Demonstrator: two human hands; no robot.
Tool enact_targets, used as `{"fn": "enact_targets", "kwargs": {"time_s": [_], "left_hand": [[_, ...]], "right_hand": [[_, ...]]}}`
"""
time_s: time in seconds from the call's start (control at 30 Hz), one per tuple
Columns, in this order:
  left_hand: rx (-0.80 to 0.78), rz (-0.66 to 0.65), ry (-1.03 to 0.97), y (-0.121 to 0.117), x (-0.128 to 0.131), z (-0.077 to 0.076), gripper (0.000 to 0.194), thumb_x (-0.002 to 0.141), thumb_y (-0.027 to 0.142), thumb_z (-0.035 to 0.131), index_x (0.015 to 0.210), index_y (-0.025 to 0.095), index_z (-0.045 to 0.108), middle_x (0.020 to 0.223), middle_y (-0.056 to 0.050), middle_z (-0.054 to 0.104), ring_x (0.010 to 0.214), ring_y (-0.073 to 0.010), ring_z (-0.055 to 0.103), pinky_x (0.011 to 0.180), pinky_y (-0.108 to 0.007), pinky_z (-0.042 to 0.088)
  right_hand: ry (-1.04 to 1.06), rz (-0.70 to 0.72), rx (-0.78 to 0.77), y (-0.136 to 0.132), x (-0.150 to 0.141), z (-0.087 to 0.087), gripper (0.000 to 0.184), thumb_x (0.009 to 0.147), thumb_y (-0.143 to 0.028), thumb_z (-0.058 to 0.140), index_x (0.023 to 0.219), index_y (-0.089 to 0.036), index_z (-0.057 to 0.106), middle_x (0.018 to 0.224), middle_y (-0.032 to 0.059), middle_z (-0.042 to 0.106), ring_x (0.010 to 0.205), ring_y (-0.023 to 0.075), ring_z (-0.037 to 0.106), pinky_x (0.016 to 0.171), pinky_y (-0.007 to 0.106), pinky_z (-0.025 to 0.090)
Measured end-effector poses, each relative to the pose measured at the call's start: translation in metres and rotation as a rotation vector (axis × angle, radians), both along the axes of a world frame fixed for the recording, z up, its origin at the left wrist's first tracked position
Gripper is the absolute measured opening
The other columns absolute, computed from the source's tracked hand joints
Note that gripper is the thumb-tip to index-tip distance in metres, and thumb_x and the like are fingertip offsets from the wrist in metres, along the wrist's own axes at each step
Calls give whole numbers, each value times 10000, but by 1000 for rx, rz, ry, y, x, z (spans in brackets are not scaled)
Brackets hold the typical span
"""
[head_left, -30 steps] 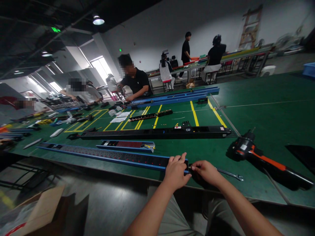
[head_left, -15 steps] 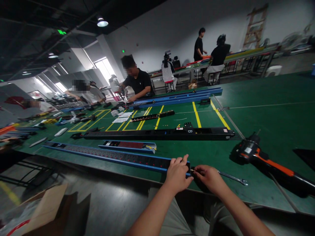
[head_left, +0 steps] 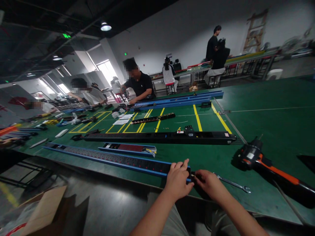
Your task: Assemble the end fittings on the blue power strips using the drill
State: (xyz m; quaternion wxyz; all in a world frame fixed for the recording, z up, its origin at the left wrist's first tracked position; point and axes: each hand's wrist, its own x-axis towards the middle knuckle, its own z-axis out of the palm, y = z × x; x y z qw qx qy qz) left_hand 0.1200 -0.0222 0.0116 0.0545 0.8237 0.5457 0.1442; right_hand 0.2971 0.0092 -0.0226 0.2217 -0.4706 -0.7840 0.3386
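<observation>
Fine finger work at the right-hand end of the blue-edged strip (head_left: 118, 160) looks to be the step in hand; the strip lies lengthwise from the left of the frame to lower centre, along the table's near edge. The next move seems to call for a steady strip and small, careful turns of the right fingertips. The left hand (head_left: 177, 180) lies palm down over that end, fingers spread across the top, thumb at the near side, clasping it. The right hand (head_left: 206, 182), just beside it, has thumb and forefinger pinched narrow on a small metal fitting (head_left: 192, 175), its knuckles up, forearm slanting in from lower right, near the wrench (head_left: 233, 184)
</observation>
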Motion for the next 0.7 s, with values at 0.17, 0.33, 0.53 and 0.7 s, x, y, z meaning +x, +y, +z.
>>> {"fn": "enact_targets", "kwargs": {"time_s": [0.17, 0.33, 0.53, 0.7], "left_hand": [[-5, 5, -14, 0, 1, 2, 245, 681, 393, 728, 809, 200, 651, 1430, -35, 397, 1165, -260, 429, 961, -440, 323], [-29, 3, -16, 0, 1, 5, 232, 683, 387, 727, 794, 197, 653, 1443, -32, 379, 1162, -267, 430, 966, -447, 320], [-43, 1, -29, 1, 1, 5, 231, 681, 376, 728, 801, 195, 650, 1441, -37, 382, 1163, -271, 430, 963, -447, 317], [-36, -5, -35, 1, 0, 3, 227, 676, 373, 735, 778, 195, 640, 1434, -44, 393, 1157, -275, 436, 950, -451, 320]], "right_hand": [[59, -6, -122, 3, 4, 0, 234, 812, -336, 510, 863, -196, 691, 819, 41, 698, 738, 189, 620, 663, 261, 424], [52, -44, -110, 4, 1, -2, 170, 797, -301, 534, 790, -197, 669, 753, 24, 684, 697, 177, 606, 634, 253, 408], [52, 19, 4, 3, 3, -5, 175, 829, -277, 529, 846, -198, 684, 835, 42, 673, 794, 182, 600, 712, 266, 416], [46, 69, 39, 1, 5, -4, 205, 867, -254, 489, 899, -194, 682, 851, 48, 664, 805, 171, 595, 727, 259, 420]]}}
